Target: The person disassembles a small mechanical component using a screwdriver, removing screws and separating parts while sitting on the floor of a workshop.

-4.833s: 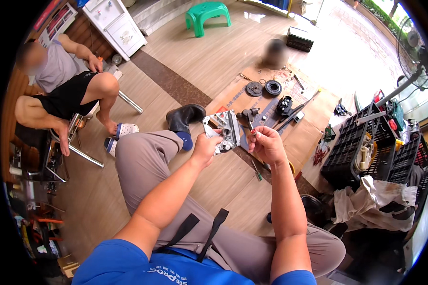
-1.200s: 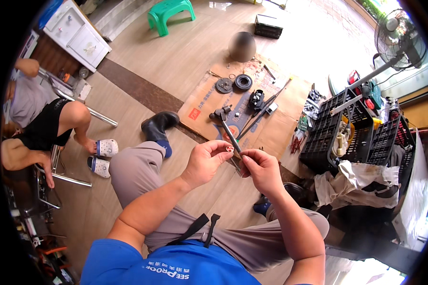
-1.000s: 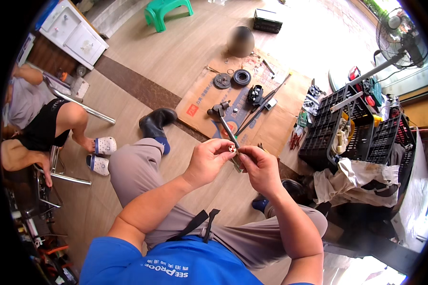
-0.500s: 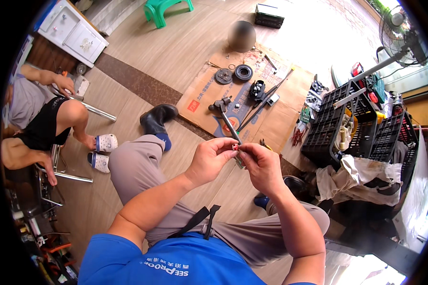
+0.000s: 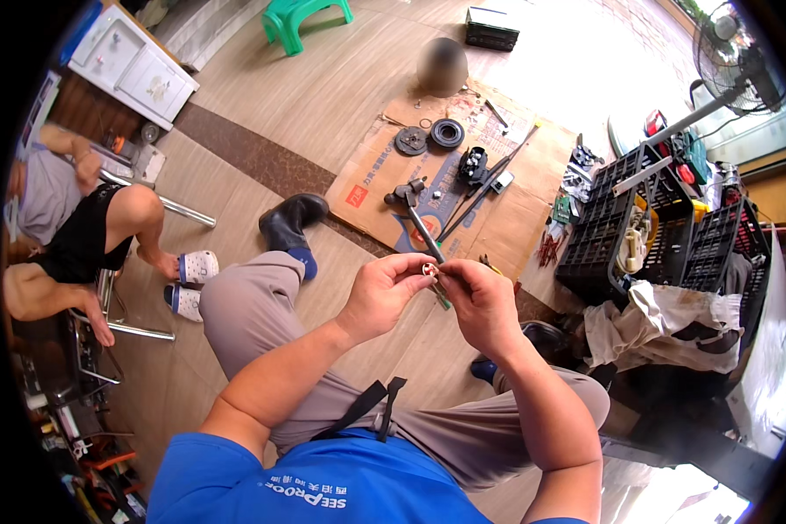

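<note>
My left hand [image 5: 382,295] pinches a small round part [image 5: 430,270] with red and whitish areas between thumb and forefinger. Close against it, the closed fingertips of my right hand [image 5: 482,306] meet the part's right side. A thin green-tipped piece [image 5: 444,302] sticks out below my right fingers; most of it is hidden. Just beyond my hands, a metal tool with a long shaft [image 5: 422,229] and a bulky head lies on a flattened cardboard sheet [image 5: 367,170]. Its near end passes behind my fingers.
On the cardboard lie a black ring-shaped pulley [image 5: 447,134], a grey disc [image 5: 411,141], a black housing [image 5: 473,164] and long rods. Black crates [image 5: 603,236] and a fan [image 5: 732,65] stand right. Another person's leg [image 5: 135,214] is at left; a green stool [image 5: 301,19] stands far off.
The small part has turned slightly in my fingers and shows more of its whitish face. The other person's raised hand at left has drawn back.
</note>
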The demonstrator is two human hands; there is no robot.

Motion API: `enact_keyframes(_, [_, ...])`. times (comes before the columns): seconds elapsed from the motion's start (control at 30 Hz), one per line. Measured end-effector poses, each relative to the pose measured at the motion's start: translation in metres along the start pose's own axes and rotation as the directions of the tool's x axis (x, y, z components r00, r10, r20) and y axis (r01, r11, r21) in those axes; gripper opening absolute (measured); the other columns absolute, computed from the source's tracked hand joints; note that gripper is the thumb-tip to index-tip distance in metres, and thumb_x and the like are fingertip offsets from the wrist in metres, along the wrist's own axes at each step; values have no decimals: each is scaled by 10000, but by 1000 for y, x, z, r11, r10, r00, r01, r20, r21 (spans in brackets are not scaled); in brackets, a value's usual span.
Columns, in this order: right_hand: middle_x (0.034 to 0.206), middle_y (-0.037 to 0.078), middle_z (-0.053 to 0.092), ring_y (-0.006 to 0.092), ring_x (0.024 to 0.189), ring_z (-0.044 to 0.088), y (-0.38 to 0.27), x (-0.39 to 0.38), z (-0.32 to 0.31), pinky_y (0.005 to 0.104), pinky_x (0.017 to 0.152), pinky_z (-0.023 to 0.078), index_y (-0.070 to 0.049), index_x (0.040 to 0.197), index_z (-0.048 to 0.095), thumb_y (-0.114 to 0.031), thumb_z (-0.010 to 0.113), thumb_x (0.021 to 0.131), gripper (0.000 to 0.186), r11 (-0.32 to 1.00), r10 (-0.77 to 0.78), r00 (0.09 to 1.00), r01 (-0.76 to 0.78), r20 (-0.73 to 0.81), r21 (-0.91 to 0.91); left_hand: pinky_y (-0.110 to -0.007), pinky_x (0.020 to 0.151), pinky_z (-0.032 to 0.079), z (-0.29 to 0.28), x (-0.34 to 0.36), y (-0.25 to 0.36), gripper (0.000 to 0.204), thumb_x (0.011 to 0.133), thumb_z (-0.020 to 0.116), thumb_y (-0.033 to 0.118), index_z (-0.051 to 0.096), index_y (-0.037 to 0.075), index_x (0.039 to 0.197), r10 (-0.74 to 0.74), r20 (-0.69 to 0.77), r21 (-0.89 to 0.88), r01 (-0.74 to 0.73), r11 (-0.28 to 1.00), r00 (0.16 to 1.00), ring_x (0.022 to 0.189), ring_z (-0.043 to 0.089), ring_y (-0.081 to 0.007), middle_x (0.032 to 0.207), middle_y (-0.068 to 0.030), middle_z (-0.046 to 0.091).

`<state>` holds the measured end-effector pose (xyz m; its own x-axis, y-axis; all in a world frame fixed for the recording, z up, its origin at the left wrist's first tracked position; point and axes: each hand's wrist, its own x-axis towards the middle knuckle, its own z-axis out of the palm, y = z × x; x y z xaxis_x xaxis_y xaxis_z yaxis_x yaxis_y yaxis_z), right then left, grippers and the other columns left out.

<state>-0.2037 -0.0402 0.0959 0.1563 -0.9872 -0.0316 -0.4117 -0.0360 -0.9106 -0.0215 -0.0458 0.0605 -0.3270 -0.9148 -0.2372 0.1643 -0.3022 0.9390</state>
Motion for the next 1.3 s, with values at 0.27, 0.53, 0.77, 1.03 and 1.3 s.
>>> enact_keyframes(0.27, [856,171,671,339,784,664,-4,0,1,389,680,517,-38,973,670,-116,673,891,113,1000,-20,1000,20,20,-19,-259,887,518,1,-4,7,241,934,602,-19,637,-31,1173,73,-8,257,-69,964,997,982,636,-123,1064,-65,667])
enact_keyframes(0.53, [819,165,659,301,720,662,2,-1,3,379,650,511,-26,971,658,-109,666,901,109,995,-74,997,75,20,-72,-263,886,527,0,-5,6,261,928,610,-25,631,-40,1188,59,17,253,-61,965,998,988,637,-127,1074,-75,667])
enact_keyframes(0.77, [759,44,636,106,646,617,0,3,4,256,574,508,2,967,635,-142,598,982,150,735,345,904,-428,252,526,-277,914,533,0,-6,6,303,934,605,-32,593,-65,1235,17,52,-6,-17,1000,999,1023,634,-142,1116,-98,668])
enact_keyframes(1.03, [780,33,616,119,652,618,4,3,7,260,591,525,-10,991,610,-191,580,999,184,520,426,821,-567,381,639,-258,838,533,4,-7,8,237,934,613,-15,636,-37,1168,38,0,47,-38,998,999,924,638,-119,1013,-50,662])
enact_keyframes(1.3, [786,30,609,121,647,620,6,2,11,267,590,535,-23,1008,606,-206,562,1010,188,496,443,808,-582,389,644,-293,718,536,6,-8,10,218,889,682,54,669,-2,1099,268,-28,435,-230,870,963,817,668,-179,913,-105,674])
